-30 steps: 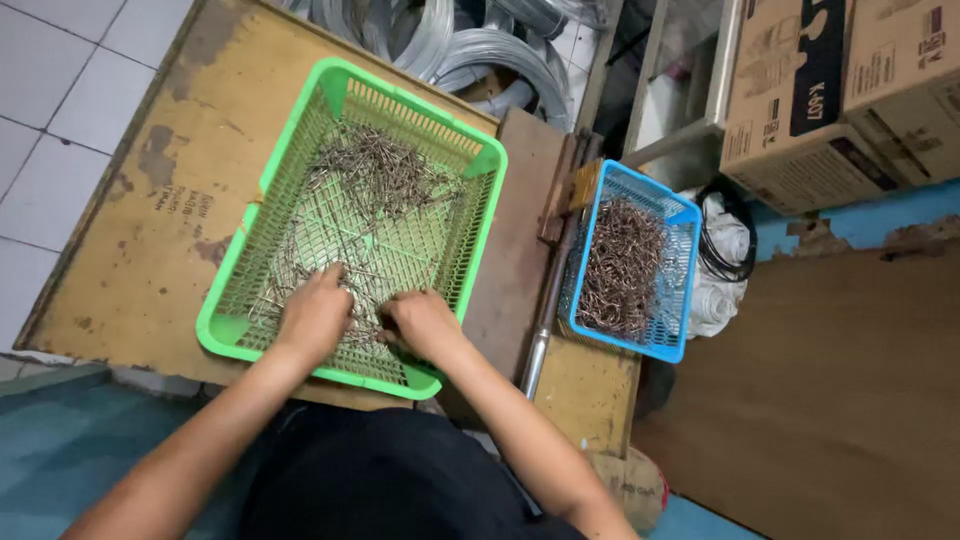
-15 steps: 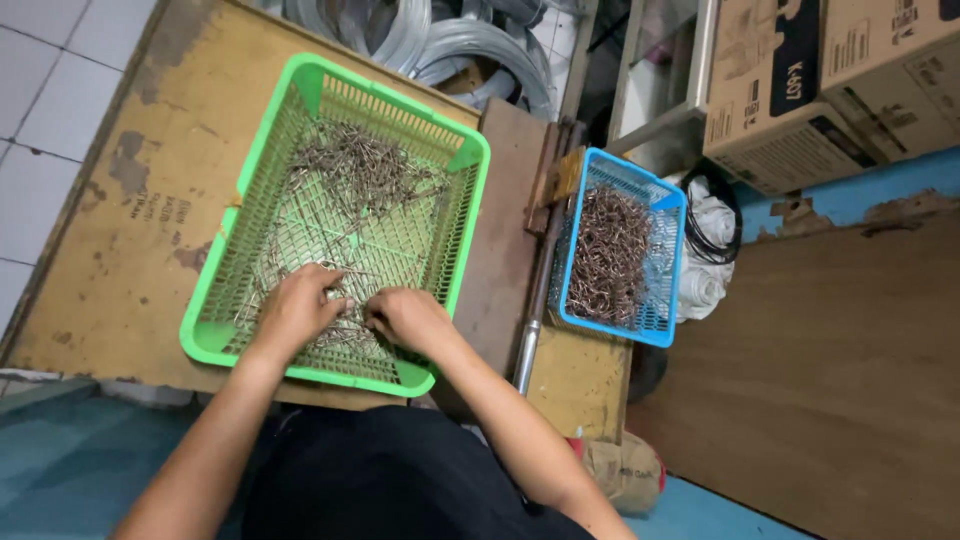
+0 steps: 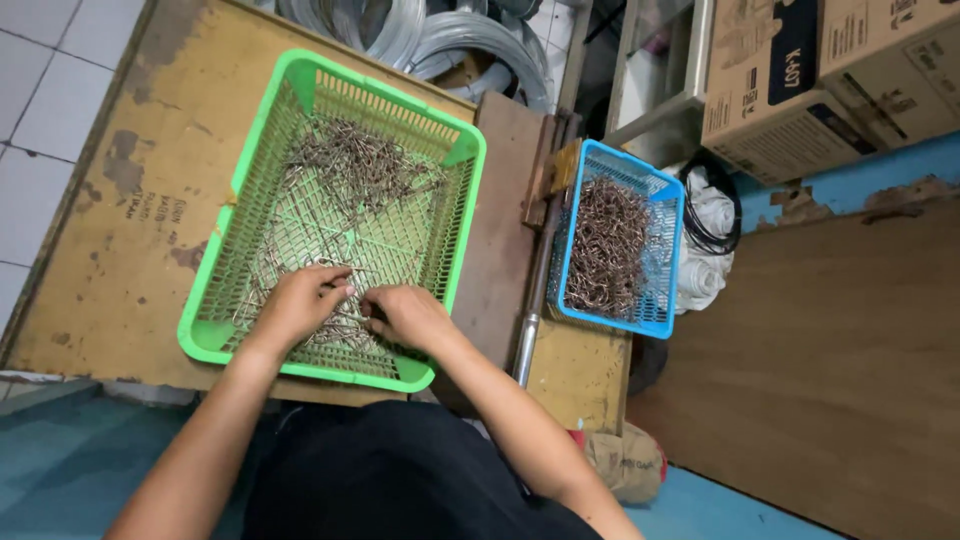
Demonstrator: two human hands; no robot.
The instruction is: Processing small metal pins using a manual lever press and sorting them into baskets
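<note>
Two hands sit inside the green basket (image 3: 215, 330) at its near edge. Left hand (image 3: 298, 303) curled, fingertips pinching wire hooks (image 3: 345, 170); right hand (image 3: 408, 313) loosely closed on hooks just beside it — exact grip unclear. Far half of basket holds a hook pile w/ open mesh between. Blue basket (image 3: 665, 260) lies right of it, well apart, full.
</note>
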